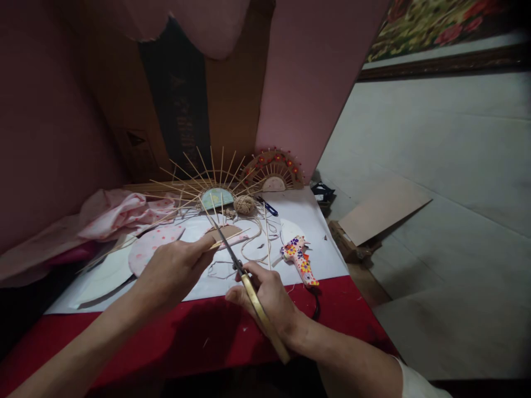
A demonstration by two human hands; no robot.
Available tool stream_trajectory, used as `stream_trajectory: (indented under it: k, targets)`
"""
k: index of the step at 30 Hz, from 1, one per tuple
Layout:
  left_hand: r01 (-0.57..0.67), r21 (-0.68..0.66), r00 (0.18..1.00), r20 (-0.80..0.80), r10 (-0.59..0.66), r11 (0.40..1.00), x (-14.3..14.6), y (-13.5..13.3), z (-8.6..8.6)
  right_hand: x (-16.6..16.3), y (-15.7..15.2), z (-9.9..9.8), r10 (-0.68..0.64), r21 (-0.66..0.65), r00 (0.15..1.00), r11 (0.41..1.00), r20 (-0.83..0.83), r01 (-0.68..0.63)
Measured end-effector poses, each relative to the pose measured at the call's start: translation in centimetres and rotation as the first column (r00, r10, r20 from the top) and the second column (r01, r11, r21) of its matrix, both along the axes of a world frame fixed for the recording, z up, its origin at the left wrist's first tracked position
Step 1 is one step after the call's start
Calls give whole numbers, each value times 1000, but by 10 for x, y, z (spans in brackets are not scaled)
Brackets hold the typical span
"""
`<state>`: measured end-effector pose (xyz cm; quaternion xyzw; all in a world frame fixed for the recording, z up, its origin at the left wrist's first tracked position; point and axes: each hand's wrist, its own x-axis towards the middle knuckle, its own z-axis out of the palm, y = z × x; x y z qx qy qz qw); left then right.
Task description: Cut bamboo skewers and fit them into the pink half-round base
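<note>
Nearer the person than the ball of twine [244, 205], and to its left, the left hand [178, 271] is pinched narrow on thin sticks [240, 233] at the edge of a brown half-round piece [231, 231]. That piece lies just beyond the fingertips, on the near left side of the ball. The right hand [276, 301], on the ball's near side, is curled around the brass-coloured handles of the scissors [250, 287]. Their blades cross in front of the half-round piece and partly hide it; whether they touch a stick cannot be told.

Left of the ball, a green half-round [216, 199] spreads a ring of sticks; farther left are a pink dotted piece [153, 246] and crumpled pink cloth [124, 210]. Just right of the ball lie blue clippers [270, 208]; behind it to the right stands a finished-looking fan [274, 184] with red flowers. Loose cord [259, 258] loops between the ball and the right hand, and a flowered glue gun [298, 257] lies on the bench [332, 304], nearer and to the ball's right.
</note>
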<state>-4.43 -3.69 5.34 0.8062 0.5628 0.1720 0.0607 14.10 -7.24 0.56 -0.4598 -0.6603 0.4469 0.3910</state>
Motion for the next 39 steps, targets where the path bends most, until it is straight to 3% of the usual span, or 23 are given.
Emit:
stream_trajectory:
  k: [5, 9, 12, 14, 18, 21, 27, 33, 36, 39]
  targets:
    - [129, -62, 984, 135, -120, 990, 8, -10, -6, 2, 7, -11, -206, 12, 978, 978, -35, 206]
    - [228, -151, 885, 445, -140, 962, 10, -12, -6, 9, 6, -10, -136, -15, 990, 991, 29, 136]
    - [260, -296, 700, 713, 32, 919, 9, -4, -5, 19, 12, -5, -162, 19, 985, 987, 67, 161]
    - [310, -412, 568, 803, 180, 857, 8, 2, -6, 27, 19, -1, -183, 66, 976, 982, 120, 176]
    - [426, -503, 395, 851, 345, 752, 4, 11, -12, 45, 28, 9, -137, 78, 945, 990, 295, 119]
    - [472, -510, 288, 860, 421, 719, -1, 16, -16, 53, 24, 16, -52, 83, 874, 996, 482, 14]
    - [449, -356, 47, 926, 376, 819, -6, 29, -9, 35, 3, 11, -10, 187, 672, 963, 741, -192]
    - [478, -224, -91, 949, 302, 849, -5, 42, 4, -10, -4, 7, -45, 198, 636, 965, 770, -172]
    - [484, -203, -141, 942, 306, 851, -8, 47, 1, -31, -2, 5, -78, 247, 649, 953, 756, -174]
    - [461, -164, -202, 938, 283, 872, -13, 49, -10, -47, -2, 0, -128, 298, 608, 936, 783, -187]
